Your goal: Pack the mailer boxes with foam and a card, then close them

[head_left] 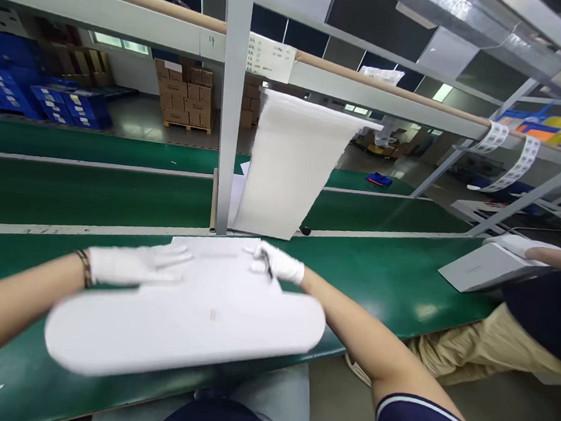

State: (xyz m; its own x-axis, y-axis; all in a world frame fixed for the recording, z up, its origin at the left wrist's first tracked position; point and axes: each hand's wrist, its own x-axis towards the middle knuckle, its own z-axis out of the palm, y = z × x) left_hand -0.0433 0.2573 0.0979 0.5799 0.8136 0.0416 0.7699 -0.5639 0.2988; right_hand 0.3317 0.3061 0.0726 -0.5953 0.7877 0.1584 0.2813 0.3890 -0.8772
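While my left hand (133,264) lies open and flat on the long white panel (187,323), seemingly to pin it across the near edge of the green surface (392,279), my right hand (278,263) curls shut at its far edge, pinching a thin dark object (269,266) I cannot identify

Bright, even light from overhead; lit fixtures (442,91) visible far back. Soft glare patch on the green tabletop (421,311), sheen on the floor (141,120) beyond. Shadows faint. Left hand (133,264) and white panel (187,323) smeared by blur; right hand (278,263) sharper. Frame rails (388,102) bow toward the edges: wide-angle distortion. Distant cardboard boxes (187,94) soft.
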